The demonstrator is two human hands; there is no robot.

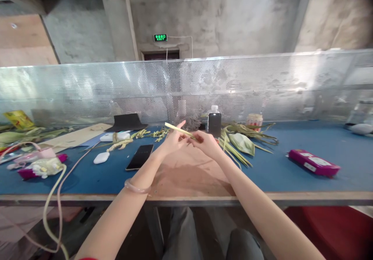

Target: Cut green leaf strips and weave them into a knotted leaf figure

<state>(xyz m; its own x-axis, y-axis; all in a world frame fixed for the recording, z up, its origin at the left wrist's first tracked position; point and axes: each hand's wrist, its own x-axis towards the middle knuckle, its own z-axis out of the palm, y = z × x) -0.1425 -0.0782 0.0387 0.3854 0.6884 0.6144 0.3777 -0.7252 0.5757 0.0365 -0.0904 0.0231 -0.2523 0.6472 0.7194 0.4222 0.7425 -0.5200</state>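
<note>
A narrow yellow-green leaf strip [177, 128] is pinched between both hands above the blue table [291, 174]. My left hand [172, 140] grips it near the middle, with a clear bangle on that wrist. My right hand [206, 142] holds the strip's right end, fingertips touching the left hand. Just beyond my right hand lies a pile of green leaves and strips [241, 141]. More cut leaf pieces [136, 137] are scattered behind my left hand.
A black phone [140, 157] and a white case [101, 157] lie left of my hands. A dark bottle [214, 122] and a small jar [254, 121] stand at the back by a perforated metal screen [262, 85]. A magenta packet [314, 163] lies right. Cables [55, 198] hang off the left edge.
</note>
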